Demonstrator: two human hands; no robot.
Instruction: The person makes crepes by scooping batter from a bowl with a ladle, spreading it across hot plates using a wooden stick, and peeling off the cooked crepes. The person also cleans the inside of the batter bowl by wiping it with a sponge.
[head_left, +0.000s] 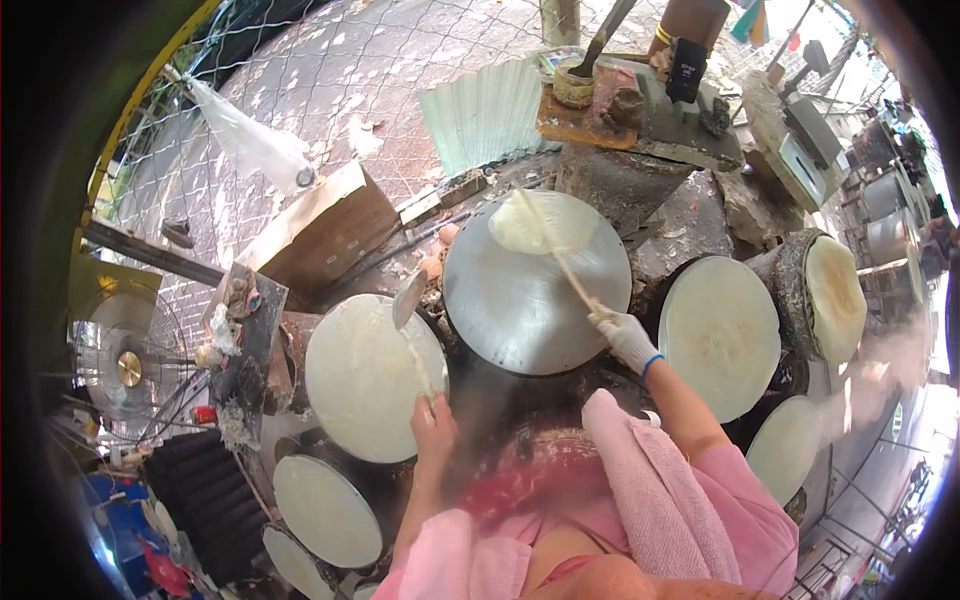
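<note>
My bare left hand (433, 429) grips the handle of a ladle (409, 301). The ladle's bowl is over the far edge of a round griddle covered with a pale sheet of batter (367, 375). In a white glove, my right hand (624, 337) is closed around a long thin stick (559, 255). That stick crosses a metal griddle (517, 307) before me, its far end over a patch of pale wet batter (510, 223). Whether the stick's far end touches the batter cannot be told. The near part of this griddle is bare metal.
More batter-covered griddles stand at right (720, 337) and lower left (328, 510). A lightly browned flatbread (836, 300) tops a drum at far right. Steam (877, 382) drifts there. A cardboard box (326, 232), a wire fence (360, 67) and a fan (129, 367) are around.
</note>
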